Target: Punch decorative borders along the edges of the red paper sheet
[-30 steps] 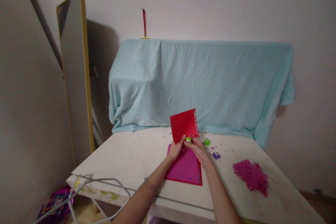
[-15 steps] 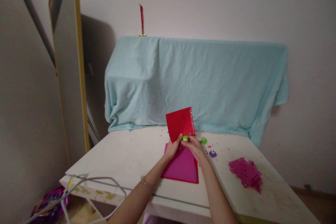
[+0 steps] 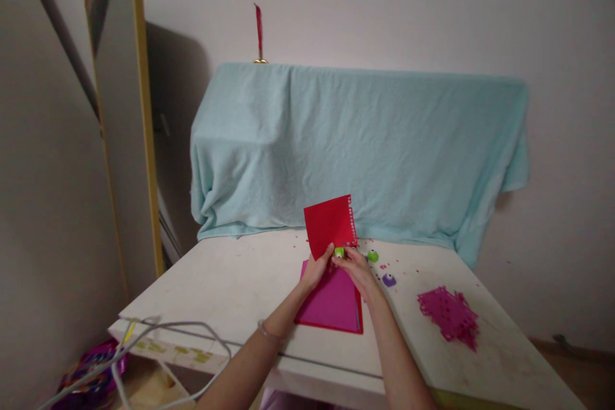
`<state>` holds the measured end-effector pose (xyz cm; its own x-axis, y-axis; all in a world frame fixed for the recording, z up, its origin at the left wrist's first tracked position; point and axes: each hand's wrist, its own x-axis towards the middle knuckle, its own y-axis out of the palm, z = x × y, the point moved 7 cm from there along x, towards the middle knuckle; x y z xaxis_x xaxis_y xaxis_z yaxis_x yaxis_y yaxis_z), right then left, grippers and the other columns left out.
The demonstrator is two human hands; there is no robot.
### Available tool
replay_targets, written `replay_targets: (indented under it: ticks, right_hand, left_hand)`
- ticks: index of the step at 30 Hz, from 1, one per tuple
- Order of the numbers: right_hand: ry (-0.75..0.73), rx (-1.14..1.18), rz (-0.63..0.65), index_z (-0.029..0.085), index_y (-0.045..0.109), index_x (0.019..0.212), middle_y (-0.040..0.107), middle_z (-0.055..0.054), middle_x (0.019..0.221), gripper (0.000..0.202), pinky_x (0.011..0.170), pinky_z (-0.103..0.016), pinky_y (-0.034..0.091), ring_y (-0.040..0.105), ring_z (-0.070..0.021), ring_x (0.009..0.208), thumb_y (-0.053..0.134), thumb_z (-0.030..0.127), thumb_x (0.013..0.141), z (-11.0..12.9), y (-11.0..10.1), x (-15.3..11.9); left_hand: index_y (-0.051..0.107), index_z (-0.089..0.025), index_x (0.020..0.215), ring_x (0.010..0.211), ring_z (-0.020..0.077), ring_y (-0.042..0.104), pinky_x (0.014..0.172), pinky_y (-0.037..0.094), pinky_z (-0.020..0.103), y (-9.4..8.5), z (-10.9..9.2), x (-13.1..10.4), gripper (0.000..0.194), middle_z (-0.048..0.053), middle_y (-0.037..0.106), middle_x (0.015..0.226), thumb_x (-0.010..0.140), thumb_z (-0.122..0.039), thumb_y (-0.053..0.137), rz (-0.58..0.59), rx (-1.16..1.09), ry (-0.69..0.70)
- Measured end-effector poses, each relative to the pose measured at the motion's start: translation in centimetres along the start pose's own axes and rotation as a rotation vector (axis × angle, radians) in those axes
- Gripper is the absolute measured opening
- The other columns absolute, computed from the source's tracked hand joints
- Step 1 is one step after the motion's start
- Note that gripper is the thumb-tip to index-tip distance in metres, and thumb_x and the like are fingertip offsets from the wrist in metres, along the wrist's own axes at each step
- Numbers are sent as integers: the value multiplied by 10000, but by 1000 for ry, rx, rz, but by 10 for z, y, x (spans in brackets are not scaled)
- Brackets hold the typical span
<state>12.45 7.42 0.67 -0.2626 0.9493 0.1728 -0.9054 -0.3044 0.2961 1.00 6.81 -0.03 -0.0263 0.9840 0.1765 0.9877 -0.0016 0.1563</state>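
A red sheet of paper point(image 3: 329, 224) with a row of punched holes along its right edge is held up by my left hand point(image 3: 318, 269), thumb on its lower part. My right hand point(image 3: 358, 269) is closed around a small green craft punch point(image 3: 339, 252) at the sheet's lower right corner. Under both hands lies a stack of magenta and red paper point(image 3: 329, 304). Just right of my right hand are a second green punch point(image 3: 373, 256) and a purple punch point(image 3: 389, 280). The fingertips beneath the sheet are partly hidden.
A pile of punched magenta paper point(image 3: 449, 315) lies on the right of the white table point(image 3: 230, 288). Tiny paper bits are scattered near the punches. A pale blue cloth point(image 3: 360, 147) hangs behind. Grey cables point(image 3: 173, 327) loop over the front left edge; a mirror point(image 3: 122, 128) leans at left.
Almost nothing differs; the view has shifted very slightly. Both hands keep the red sheet and the green punch in the same place.
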Motion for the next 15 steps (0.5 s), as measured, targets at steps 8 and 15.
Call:
replay_targets:
  ticks: [8,15]
  right_hand:
    - [-5,-9,-29,184,668,842,643,-8,779,300,681,-275,453,572,-155,701,800,284,592,0,-2,0]
    - [-25,-17,-26,194,672,846,644,-8,776,301,679,-284,449,575,-164,703,788,344,611,5,1,0]
  left_hand:
    - [522,-168,639,441,105,447,464,340,236,2,2,2,446,-20,497,508,814,-578,496,13,-25,15]
    - [518,-164,641,431,91,421,446,336,230,3,-2,2,443,-10,503,543,804,-576,514,20,-74,39]
